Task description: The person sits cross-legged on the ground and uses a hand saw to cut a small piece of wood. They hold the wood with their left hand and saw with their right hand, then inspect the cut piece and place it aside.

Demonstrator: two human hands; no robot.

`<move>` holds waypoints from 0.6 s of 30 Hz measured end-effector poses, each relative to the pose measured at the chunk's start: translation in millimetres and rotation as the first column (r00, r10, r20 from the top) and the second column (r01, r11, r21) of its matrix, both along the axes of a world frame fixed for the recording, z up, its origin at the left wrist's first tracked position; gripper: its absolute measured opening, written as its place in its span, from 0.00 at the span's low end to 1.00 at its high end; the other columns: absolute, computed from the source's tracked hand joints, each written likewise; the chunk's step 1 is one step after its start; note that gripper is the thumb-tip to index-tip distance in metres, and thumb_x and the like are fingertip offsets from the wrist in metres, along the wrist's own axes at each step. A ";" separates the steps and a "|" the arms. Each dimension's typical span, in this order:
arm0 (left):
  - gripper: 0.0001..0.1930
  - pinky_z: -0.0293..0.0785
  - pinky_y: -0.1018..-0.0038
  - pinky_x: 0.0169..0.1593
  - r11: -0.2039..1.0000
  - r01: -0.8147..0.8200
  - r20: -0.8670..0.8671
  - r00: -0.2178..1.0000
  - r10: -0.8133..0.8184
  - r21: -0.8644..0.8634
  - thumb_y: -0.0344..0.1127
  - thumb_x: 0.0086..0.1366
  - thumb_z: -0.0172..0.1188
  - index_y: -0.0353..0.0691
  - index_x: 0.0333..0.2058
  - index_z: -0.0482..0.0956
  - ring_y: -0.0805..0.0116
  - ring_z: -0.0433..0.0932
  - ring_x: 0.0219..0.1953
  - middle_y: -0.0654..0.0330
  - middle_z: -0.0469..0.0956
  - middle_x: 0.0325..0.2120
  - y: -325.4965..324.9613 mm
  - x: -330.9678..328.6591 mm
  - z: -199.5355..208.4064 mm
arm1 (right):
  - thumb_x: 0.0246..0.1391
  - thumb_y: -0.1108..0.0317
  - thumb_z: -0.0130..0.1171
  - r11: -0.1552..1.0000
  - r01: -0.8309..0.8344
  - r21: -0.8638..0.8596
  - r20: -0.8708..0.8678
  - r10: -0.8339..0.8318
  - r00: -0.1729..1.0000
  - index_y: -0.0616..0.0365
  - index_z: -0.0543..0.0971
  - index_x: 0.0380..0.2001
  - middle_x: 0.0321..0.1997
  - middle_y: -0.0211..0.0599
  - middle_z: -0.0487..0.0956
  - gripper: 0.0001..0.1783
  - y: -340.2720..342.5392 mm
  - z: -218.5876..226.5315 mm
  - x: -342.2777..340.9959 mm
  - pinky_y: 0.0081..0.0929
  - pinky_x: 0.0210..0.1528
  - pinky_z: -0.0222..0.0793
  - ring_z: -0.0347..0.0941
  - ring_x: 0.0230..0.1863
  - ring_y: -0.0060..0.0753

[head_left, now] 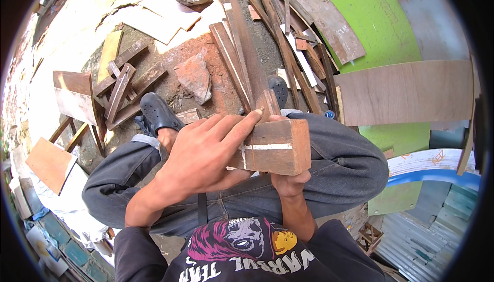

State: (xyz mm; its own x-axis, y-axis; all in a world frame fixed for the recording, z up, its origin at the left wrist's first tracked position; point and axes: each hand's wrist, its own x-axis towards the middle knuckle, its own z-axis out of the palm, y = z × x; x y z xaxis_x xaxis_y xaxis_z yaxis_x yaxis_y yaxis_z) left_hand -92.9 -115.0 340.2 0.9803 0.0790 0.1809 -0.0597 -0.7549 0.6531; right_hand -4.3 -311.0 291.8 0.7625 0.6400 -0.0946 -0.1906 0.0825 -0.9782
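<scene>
Above my lap lies a thick brown wooden block [275,145], with a white strip along its top and a thin line across it. My left hand [208,145] is closed on the block's left side, thumb along the near edge and index finger at the far edge. Beyond the block stretches the long, rusty, blurred blade of a handsaw [246,40], its line leading back under the block to my right hand [290,181]. That hand is closed below the block's near edge; the saw's handle is hidden. A second wooden piece [269,102] adjoins the block's far side.
Dark timber strips [278,35] lie ahead. At left stand nailed wooden offcuts [126,81], with a broken reddish slab [194,77] nearer the middle. To the right are a plywood panel [406,91] and a green board [370,14]. My clog-shod foot [158,111] rests on the ground.
</scene>
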 end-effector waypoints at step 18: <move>0.24 0.73 0.69 0.40 0.950 0.023 0.414 0.903 0.113 -0.311 0.34 0.44 0.80 0.43 0.42 0.84 0.63 0.78 0.39 0.59 0.77 0.37 -20.2 5.1 -5.2 | 0.41 0.20 0.62 0.997 0.072 0.022 -0.046 -0.071 0.996 0.73 0.58 0.67 0.63 0.46 0.69 0.70 -4.5 -11.8 0.6 0.35 0.63 0.67 0.69 0.63 0.36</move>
